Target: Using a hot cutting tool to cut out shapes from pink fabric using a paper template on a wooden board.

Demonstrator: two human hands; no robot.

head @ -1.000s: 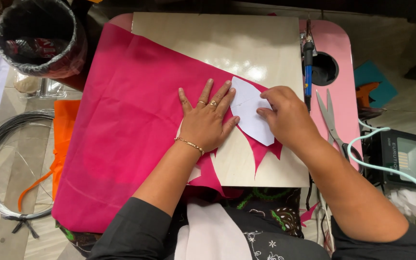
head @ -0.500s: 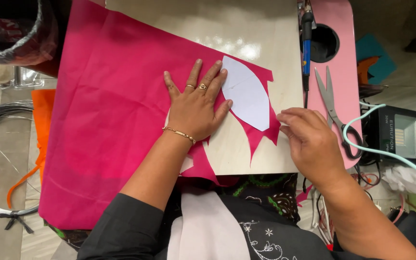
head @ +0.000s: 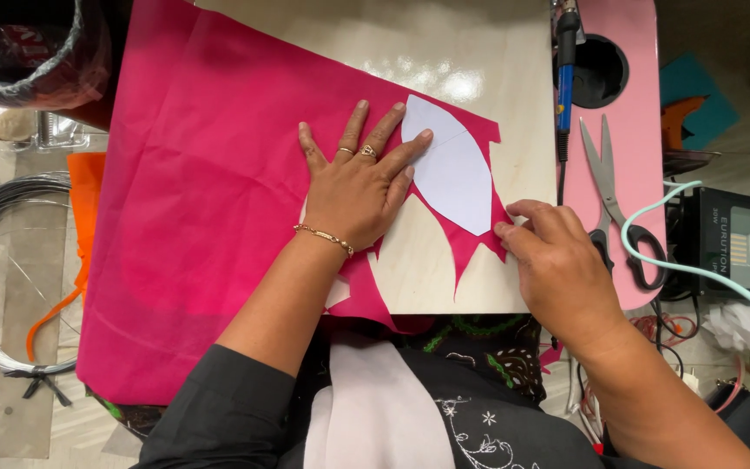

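Fabric: one sheet of pink fabric (head: 210,200), spread over the left part of the bench (head: 479,61) and hanging off its left and near edges; its right edge is cut into pointed scallops.
Template: one white leaf-shaped paper template (head: 455,169), lying on the fabric's cut edge, toward the right side of the bench.
Left hand (head: 359,193): flat, fingers spread wide, pressing the fabric; fingertips touch the template's left edge.
Right hand (head: 557,260): fingers curled narrow, tips at a fabric point near the bench's near right corner; holds nothing visible.
Tools: one pair of scissors (head: 611,200), one blue-handled tool (head: 564,82), both on the pink right edge.
Change: the right hand sat farther right half a second ago; the left hand stays put.
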